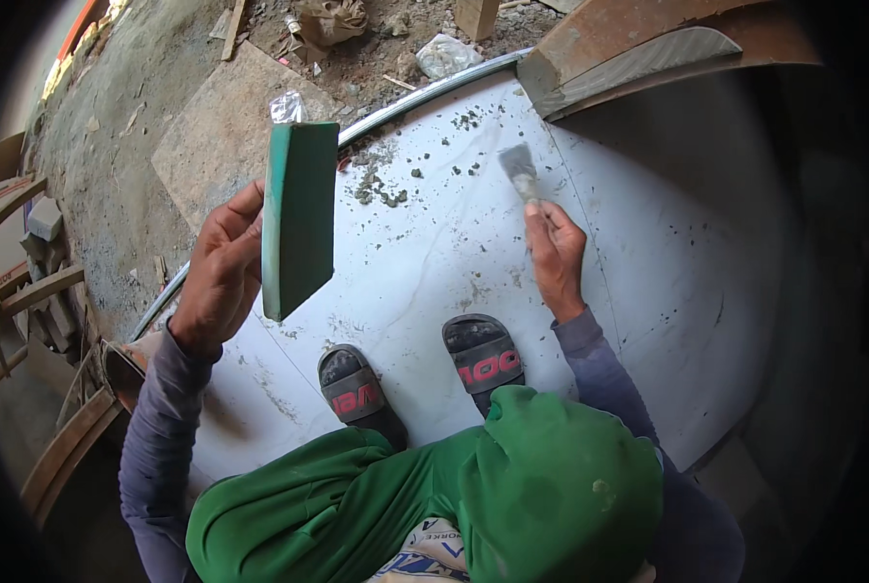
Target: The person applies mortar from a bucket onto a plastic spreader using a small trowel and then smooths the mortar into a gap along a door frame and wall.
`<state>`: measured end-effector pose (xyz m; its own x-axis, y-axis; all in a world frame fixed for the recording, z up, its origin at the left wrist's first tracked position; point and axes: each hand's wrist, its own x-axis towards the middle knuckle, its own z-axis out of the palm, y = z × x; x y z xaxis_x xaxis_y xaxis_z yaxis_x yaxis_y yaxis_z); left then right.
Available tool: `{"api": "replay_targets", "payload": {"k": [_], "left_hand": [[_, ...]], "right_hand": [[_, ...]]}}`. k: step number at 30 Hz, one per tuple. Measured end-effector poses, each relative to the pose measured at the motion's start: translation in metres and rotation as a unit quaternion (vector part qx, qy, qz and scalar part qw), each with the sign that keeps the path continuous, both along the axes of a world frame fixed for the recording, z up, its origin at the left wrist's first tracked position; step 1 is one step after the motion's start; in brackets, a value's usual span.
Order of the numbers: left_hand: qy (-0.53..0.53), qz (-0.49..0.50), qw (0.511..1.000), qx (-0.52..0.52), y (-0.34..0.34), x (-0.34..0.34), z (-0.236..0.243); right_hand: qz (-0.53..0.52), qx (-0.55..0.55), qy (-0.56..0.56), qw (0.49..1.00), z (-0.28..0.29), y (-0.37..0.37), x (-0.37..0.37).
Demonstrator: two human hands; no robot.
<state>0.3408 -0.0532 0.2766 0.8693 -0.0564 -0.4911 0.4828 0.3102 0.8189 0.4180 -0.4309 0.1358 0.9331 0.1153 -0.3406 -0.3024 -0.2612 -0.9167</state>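
Observation:
My left hand (222,267) grips a flat green rectangular board (303,219) by its left edge, holding it upright above the floor. Its dark green face is turned to the right, and the lighter edge faces me. To the right, my right hand (557,251) is closed round the handle of a putty knife (520,167), whose broad metal blade points away from me. The blade and handle look coated with grey residue. Crumbs of dark debris (381,192) lie on the white tiles (425,262) between the two hands.
I squat on the tiles in black sandals (481,360). A metal edge strip (410,100) borders the tiled floor, with rough ground and a stone slab (211,146) beyond. A curved brown panel (638,53) stands at the far right. Wooden pieces (41,291) lie at left.

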Motion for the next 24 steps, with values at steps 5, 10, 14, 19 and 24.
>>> {"api": "replay_targets", "payload": {"k": [5, 10, 14, 19, 24], "left_hand": [[-0.006, -0.100, 0.994, 0.036, -0.039, 0.085, -0.025], [-0.010, -0.004, 1.000, -0.025, -0.130, 0.146, -0.107], [-0.010, 0.124, 0.992, -0.009, -0.197, 0.163, -0.161], [-0.015, 0.241, 0.970, 0.017, -0.237, 0.173, -0.180], [0.002, 0.299, 0.947, 0.119, -0.258, 0.200, -0.184]], "right_hand": [[-0.071, -0.347, -0.263, 0.897, -0.022, -0.118, 0.012], [-0.119, -0.452, -0.257, 0.846, -0.054, -0.180, 0.023], [-0.139, -0.476, -0.266, 0.826, -0.074, -0.186, 0.019], [-0.132, -0.509, -0.256, 0.811, -0.076, -0.175, 0.018], [-0.116, -0.522, -0.258, 0.804, -0.072, -0.175, 0.019]]}}
